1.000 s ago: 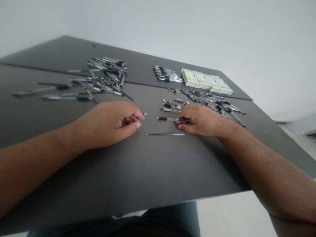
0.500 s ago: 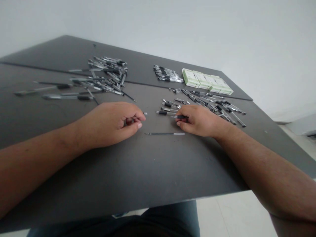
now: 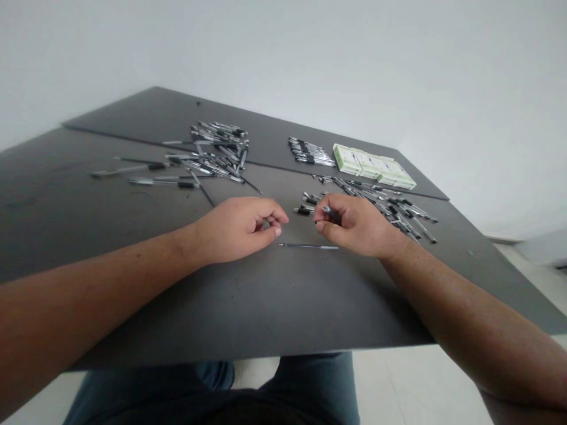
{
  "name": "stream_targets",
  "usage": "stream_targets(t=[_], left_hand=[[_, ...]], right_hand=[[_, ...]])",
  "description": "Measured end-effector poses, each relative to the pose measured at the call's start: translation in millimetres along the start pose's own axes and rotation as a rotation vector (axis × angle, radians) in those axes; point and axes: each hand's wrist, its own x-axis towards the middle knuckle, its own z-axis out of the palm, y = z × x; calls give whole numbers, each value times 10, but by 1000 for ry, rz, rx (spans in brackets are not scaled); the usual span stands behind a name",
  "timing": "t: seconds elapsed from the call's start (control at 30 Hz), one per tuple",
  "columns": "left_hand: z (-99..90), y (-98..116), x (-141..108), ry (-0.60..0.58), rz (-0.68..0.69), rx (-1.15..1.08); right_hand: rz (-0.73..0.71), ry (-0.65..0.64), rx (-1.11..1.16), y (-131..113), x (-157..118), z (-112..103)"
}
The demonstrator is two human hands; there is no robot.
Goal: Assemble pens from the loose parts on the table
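Note:
My left hand (image 3: pixel 234 230) is pinched at the fingertips on a small dark pen part (image 3: pixel 266 223), mostly hidden by the fingers. My right hand (image 3: pixel 354 227) is shut on a short dark pen section (image 3: pixel 331 215), with its far end hidden in the fingers. A thin ink refill (image 3: pixel 308 247) with a metal end lies on the table just below and between my hands, touching neither. A black-gripped pen piece (image 3: pixel 303 210) lies just left of my right fingers.
A loose heap of ballpoint pens (image 3: pixel 217 154) lies on the dark grey table (image 3: pixel 133 283) at back left, and another (image 3: pixel 376 203) lies behind my right hand. A tidy row of pens (image 3: pixel 310 152) sits beside pale green boxes (image 3: pixel 374 166). A seam crosses the table.
The view has tilted, so the table sits lower in the picture. My hands have moved closer together. The black-gripped piece now lies apart from the section in my right hand.

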Motion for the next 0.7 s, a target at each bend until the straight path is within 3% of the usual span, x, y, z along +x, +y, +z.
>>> stream_targets(t=[0.2,0.33,0.5,0.7], left_hand=[[51,29,24,-2,-73,-270],[36,104,40,-23,-51,-309],[60,124,37,-56,-113,-361],[79,132,52,-132,-177,-597]], right_hand=[[-42,32,96,-268,172,68],[-96,144,155,-340,219,241],[-112,179,174,-379,156,430],[-152,261,176,-405,53,479]])
